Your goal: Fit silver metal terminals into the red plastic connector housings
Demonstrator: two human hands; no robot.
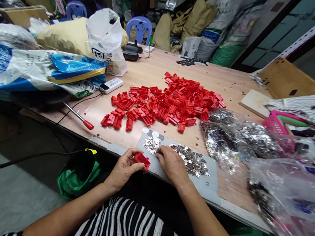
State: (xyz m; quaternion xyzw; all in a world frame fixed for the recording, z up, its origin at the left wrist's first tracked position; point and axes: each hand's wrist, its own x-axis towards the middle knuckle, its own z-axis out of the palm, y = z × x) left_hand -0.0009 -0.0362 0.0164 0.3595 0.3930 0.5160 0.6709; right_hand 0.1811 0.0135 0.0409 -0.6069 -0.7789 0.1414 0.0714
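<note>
The left hand [122,169] holds a red part [143,161] at the table's near edge, thumb in front and fingers behind, its hollow side partly in view. The right hand [172,166] is narrow, thumb and fingertips drawn together over the mat [213,174], between the small pile [151,144] of metal pieces towards the mat's left end and the large pile [191,160] to its right (whether a piece is pinched there, I cannot tell). The mat lies along the table's near edge; the other red parts [183,104] are heaped beyond it, towards the middle of the table [153,64].

The step in hand looks like picking a metal piece by fingertip while the part is held ready. To do it well, I would take one piece at a time by its rim, check that two are not stuck together, and keep the part steady, its hollow unblocked by the thumb, close beside the small pile.

As for writing, the white bag [99,31] near the table's left edge bears bold dark print, cut by folds. The blue-and-white sack [30,65] at the near left corner is lettered too, and the white device [112,85] beside it has small marks. I can read no brand on any of them.
</note>
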